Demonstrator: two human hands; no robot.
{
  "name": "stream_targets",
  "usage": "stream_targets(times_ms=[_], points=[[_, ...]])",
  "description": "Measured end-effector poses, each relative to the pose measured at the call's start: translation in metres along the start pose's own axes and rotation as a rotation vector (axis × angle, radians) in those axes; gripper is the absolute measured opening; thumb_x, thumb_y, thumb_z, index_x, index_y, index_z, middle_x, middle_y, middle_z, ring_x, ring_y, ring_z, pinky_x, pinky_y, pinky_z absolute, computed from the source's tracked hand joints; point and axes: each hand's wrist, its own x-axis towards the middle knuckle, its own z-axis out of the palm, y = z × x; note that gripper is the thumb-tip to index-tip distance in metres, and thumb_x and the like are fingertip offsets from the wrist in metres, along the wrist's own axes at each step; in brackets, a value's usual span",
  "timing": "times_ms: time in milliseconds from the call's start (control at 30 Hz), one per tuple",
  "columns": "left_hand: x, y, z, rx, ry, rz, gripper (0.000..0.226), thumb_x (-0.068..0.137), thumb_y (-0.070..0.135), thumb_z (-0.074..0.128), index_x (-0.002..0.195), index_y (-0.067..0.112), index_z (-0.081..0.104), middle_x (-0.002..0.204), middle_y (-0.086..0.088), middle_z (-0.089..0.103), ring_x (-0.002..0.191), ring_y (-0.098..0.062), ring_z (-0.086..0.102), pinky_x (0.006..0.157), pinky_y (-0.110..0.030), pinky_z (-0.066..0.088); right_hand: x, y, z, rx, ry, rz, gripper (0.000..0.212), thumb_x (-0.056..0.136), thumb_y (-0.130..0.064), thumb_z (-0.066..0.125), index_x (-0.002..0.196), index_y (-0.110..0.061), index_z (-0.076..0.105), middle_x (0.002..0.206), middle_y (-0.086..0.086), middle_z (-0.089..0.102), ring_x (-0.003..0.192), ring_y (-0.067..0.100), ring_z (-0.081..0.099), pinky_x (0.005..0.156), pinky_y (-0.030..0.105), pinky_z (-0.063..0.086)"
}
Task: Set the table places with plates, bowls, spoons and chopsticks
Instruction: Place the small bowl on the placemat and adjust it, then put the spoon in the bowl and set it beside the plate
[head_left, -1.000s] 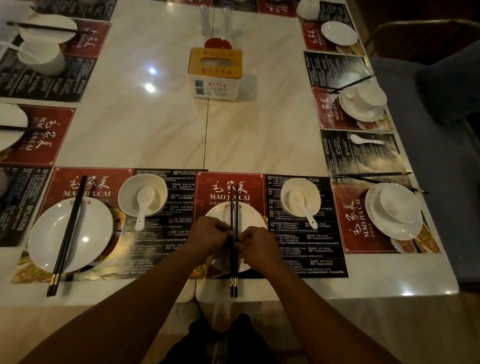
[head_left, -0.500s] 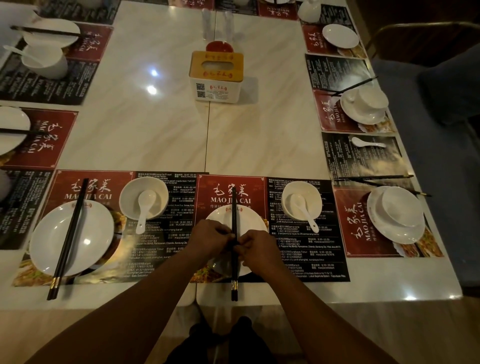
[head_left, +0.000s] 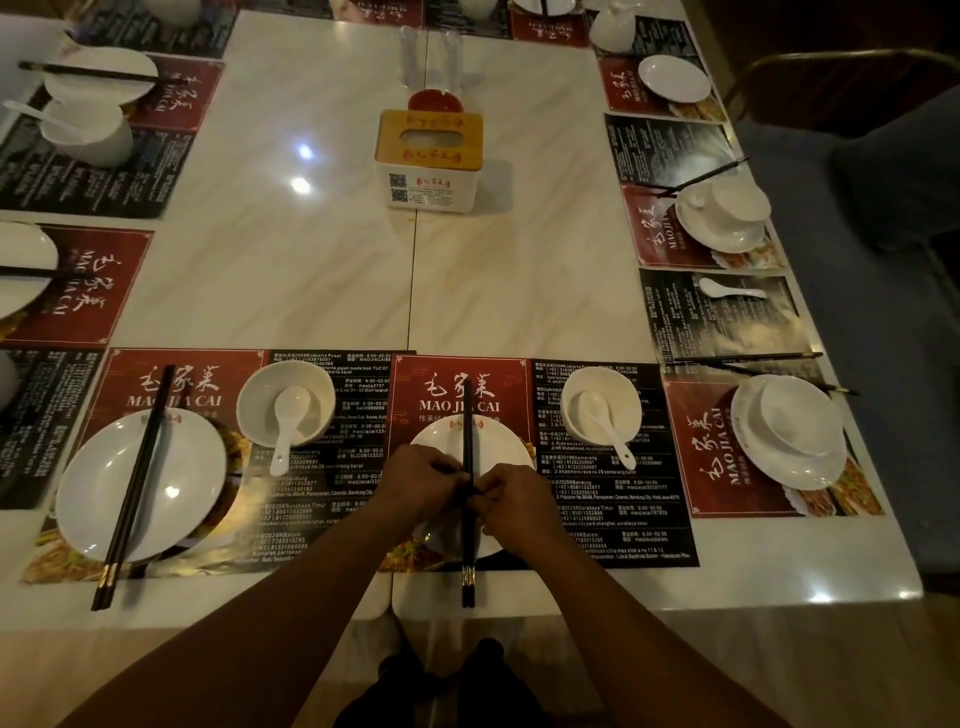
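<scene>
- Step in hand: laying the centre chopsticks (head_left: 467, 410) on the centre plate (head_left: 498, 441) at the near place
- Left hand (head_left: 423, 480): fingers (head_left: 451, 475) grasping the pair from its left side, over the plate
- Right hand (head_left: 511, 501): fingers (head_left: 488, 491) grasping the same pair from its right side, opposite the left hand
- Centre chopsticks: sticks together, lying straight across the plate; tips on the red mat beyond it, butt ends past the near edge of the counter (head_left: 519, 286)
- Next move, in our judgement: let go with both hands without disturbing the pair, which looks squared already; then turn to the right-hand place
- Centre bowl (head_left: 623, 387): beside the plate on its right, upright, holding one white spoon (head_left: 605, 426) with its handle over the near rim
- Left bowl (head_left: 254, 395): upright, holding one spoon (head_left: 288, 415); the left plate (head_left: 176, 467) beside it carries the left chopsticks (head_left: 137, 478) laid across; this place looks complete
- Right plate (head_left: 810, 475): carries a stacked bowl (head_left: 795, 415); we see no spoon in it
- Loose spoon (head_left: 730, 289) and loose chopsticks (head_left: 748, 358): on the mats beyond the right plate, apart from it; this place looks unfinished to us
</scene>
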Motion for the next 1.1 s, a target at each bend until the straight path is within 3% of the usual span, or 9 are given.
stream_targets(times_ms=[233, 433, 633, 700, 800, 900, 967, 1100], points=[[-0.001, 0.002, -0.011, -0.118, 0.036, -0.085, 0.005, 0.088, 0.015, 0.073, 0.091, 0.013, 0.075, 0.081, -0.004, 0.074, 0.073, -0.014, 0.073, 0.061, -0.024, 0.059, -0.003, 0.007, -0.019, -0.016, -0.003, 0.028, 0.016, 0.082, -0.033, 0.078, 0.089, -0.028, 0.064, 0.082, -0.001, 0.072, 0.076, 0.01, 0.071, 0.072, 0.039, 0.062], [0.001, 0.016, -0.023, -0.037, 0.122, 0.029, 0.007, 0.089, 0.016, 0.069, 0.088, 0.023, 0.07, 0.087, 0.002, 0.072, 0.069, -0.011, 0.073, 0.066, -0.03, 0.061, -0.032, 0.044, -0.073, -0.114, 0.114, 0.107, 0.008, 0.088, -0.02, 0.068, 0.083, -0.026, 0.067, 0.086, -0.009, 0.069, 0.082, 0.005, 0.065, 0.08, 0.032, 0.057], [0.009, 0.066, 0.002, -0.098, 0.108, 0.158, 0.008, 0.092, 0.014, 0.066, 0.093, 0.02, 0.071, 0.084, 0.001, 0.073, 0.073, -0.013, 0.072, 0.073, -0.04, 0.062, -0.042, 0.092, -0.141, 0.212, 0.355, 0.261, 0.02, 0.089, -0.016, 0.065, 0.075, -0.028, 0.072, 0.081, 0.003, 0.073, 0.079, 0.024, 0.07, 0.078, 0.047, 0.06], [0.012, 0.082, 0.02, -0.114, 0.101, 0.182, 0.014, 0.093, 0.016, 0.064, 0.088, 0.029, 0.068, 0.086, 0.002, 0.073, 0.078, -0.014, 0.072, 0.078, -0.041, 0.061, -0.027, 0.093, -0.161, 0.32, 0.398, 0.272, 0.021, 0.093, -0.023, 0.062, 0.077, -0.031, 0.072, 0.083, 0.005, 0.073, 0.082, 0.028, 0.07, 0.08, 0.048, 0.059], [0.021, 0.098, 0.046, -0.121, 0.083, 0.179, 0.016, 0.096, 0.02, 0.059, 0.092, 0.028, 0.072, 0.088, 0.005, 0.074, 0.082, -0.013, 0.071, 0.081, -0.042, 0.06, 0.007, 0.084, -0.183, 0.314, 0.351, 0.155, 0.015, 0.095, -0.038, 0.059, 0.089, -0.037, 0.072, 0.088, -0.004, 0.074, 0.09, 0.022, 0.069, 0.088, 0.049, 0.056], [0.025, 0.112, 0.068, -0.197, 0.09, 0.088, 0.021, 0.098, 0.019, 0.055, 0.112, 0.023, 0.07, 0.098, 0.002, 0.073, 0.086, -0.015, 0.07, 0.078, -0.04, 0.061, 0.035, 0.075, -0.192, 0.199, 0.25, 0.051, 0.025, 0.098, -0.042, 0.053, 0.114, -0.032, 0.069, 0.108, -0.008, 0.068, 0.103, 0.014, 0.062, 0.092, 0.037, 0.049], [0.025, 0.119, 0.08, -0.205, 0.134, 0.061, 0.019, 0.098, 0.018, 0.055, 0.103, 0.027, 0.071, 0.095, 0.002, 0.073, 0.085, -0.016, 0.069, 0.078, -0.04, 0.06, 0.048, 0.07, -0.194, 0.118, 0.175, 0.001, 0.03, 0.099, -0.042, 0.051, 0.122, -0.028, 0.066, 0.107, -0.008, 0.067, 0.101, 0.013, 0.061, 0.09, 0.036, 0.049], [0.019, 0.125, 0.096, -0.166, 0.189, 0.041, 0.024, 0.097, 0.017, 0.058, 0.112, 0.029, 0.073, 0.095, 0.01, 0.073, 0.075, -0.005, 0.065, 0.06, -0.016, 0.049, 0.06, 0.074, -0.197, -0.013, 0.109, -0.034, 0.023, 0.099, -0.035, 0.053, 0.115, -0.028, 0.068, 0.096, -0.007, 0.069, 0.089, 0.011, 0.063, 0.085, 0.038, 0.054]])
